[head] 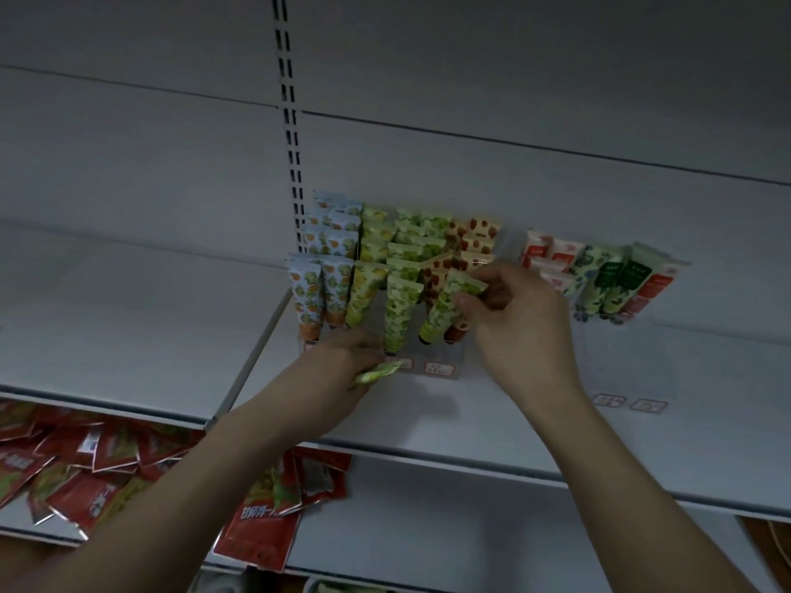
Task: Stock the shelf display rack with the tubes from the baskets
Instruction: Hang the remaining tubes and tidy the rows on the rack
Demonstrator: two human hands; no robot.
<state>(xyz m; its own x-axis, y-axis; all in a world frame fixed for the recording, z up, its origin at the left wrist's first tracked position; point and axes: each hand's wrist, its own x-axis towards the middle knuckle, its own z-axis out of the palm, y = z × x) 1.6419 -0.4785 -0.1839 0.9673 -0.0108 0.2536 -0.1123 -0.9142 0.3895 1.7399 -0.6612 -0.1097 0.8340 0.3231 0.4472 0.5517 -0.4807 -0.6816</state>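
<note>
The right hand (520, 318) pinches a green-patterned tube (445, 306) near its flat crimped end, thumb and fingers closed on it, the tube tilted with its cap pointing down and to the left of the grip. That cap sits in the front row of the clear display rack (432, 357), just beside a red-patterned tube (434, 278) that stands partly behind it. Left of the grip another green tube (400, 312) stands upright in the same row, then a yellow-green tube (364, 293), and furthest from the grip two blue-and-orange tubes (319, 293). Behind the grip further rows of the same prints climb toward the back panel (428, 164).

The left hand (346, 370) lies below and left of the right hand's grip, in front of the rack's base, its fingers curled round a second small green tube (379, 372) whose end pokes out toward the right. How many tubes it holds cannot be told.

To the right of the grip, well apart, a second rack (608, 284) holds white, red and green tubes. Both racks stand on the white shelf (428, 425). Beneath the shelf, under the left forearm, red packets (85, 464) lie in a loose heap
</note>
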